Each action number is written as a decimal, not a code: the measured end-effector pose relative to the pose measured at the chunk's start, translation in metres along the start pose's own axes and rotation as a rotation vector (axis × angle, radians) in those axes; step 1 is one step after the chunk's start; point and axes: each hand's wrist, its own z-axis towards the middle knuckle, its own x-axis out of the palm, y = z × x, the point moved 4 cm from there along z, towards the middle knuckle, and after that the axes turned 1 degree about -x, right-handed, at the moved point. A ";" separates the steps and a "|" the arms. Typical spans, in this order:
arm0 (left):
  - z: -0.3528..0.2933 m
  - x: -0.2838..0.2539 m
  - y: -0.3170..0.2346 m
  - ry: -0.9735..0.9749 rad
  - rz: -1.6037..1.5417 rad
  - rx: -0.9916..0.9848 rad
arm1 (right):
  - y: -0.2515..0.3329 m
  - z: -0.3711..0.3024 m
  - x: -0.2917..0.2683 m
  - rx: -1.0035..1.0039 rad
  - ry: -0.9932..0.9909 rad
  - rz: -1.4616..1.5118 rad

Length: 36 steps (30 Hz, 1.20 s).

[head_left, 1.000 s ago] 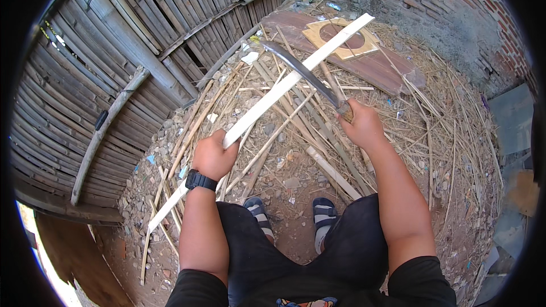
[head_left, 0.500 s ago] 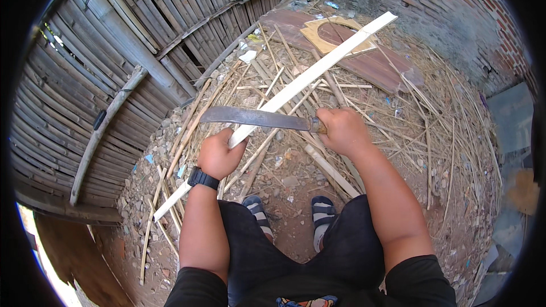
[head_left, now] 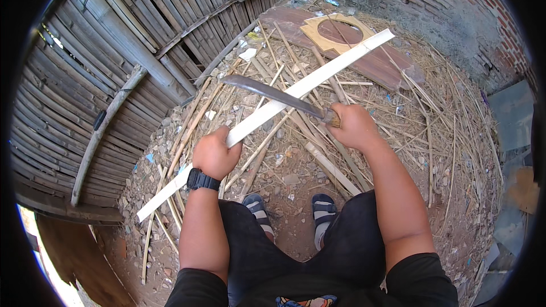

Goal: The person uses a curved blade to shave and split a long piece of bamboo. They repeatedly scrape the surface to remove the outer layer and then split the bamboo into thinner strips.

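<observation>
Gripping pale strip [head_left: 330, 73] and knife [head_left: 275, 95].
Left hand [head_left: 216, 152] clamped round strip, right hand [head_left: 356, 128] round knife handle [head_left: 334, 118]; blade [head_left: 250, 85] crosses strip beyond left hand, which could be cut should blade skid.

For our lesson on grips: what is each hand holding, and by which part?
The left hand grips a long pale strip partway along, nearer its lower-left end; the right hand holds a machete by its handle.
</observation>
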 end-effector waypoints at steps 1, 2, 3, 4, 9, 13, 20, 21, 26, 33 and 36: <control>0.001 -0.001 0.001 -0.019 0.011 -0.010 | -0.018 0.002 -0.008 0.123 -0.025 0.070; 0.001 -0.001 0.003 -0.037 0.022 -0.021 | -0.031 0.003 -0.011 0.246 -0.050 0.140; 0.002 -0.001 0.003 -0.056 0.033 -0.031 | -0.034 0.003 -0.008 0.208 -0.089 0.149; 0.002 -0.001 0.003 -0.064 0.027 -0.020 | -0.027 0.002 -0.004 0.166 -0.127 0.164; 0.004 -0.001 -0.001 -0.069 -0.016 0.028 | 0.017 -0.008 0.004 -0.169 0.068 -0.110; 0.002 -0.002 0.003 -0.060 0.024 0.024 | -0.048 0.000 -0.002 0.133 -0.071 0.231; 0.005 0.005 0.002 -0.013 0.013 0.026 | -0.003 -0.007 0.000 -0.024 0.062 0.048; 0.004 0.005 0.003 0.000 -0.014 0.026 | 0.008 -0.009 -0.002 -0.106 0.091 -0.035; -0.001 0.003 0.014 0.040 -0.123 -0.008 | -0.040 -0.009 -0.019 0.061 -0.171 0.119; 0.002 0.016 0.014 0.168 -0.164 -0.009 | -0.010 -0.009 0.005 -0.134 -0.054 -0.010; -0.002 0.011 0.013 0.244 -0.145 0.003 | 0.015 -0.010 0.005 -0.203 0.117 -0.071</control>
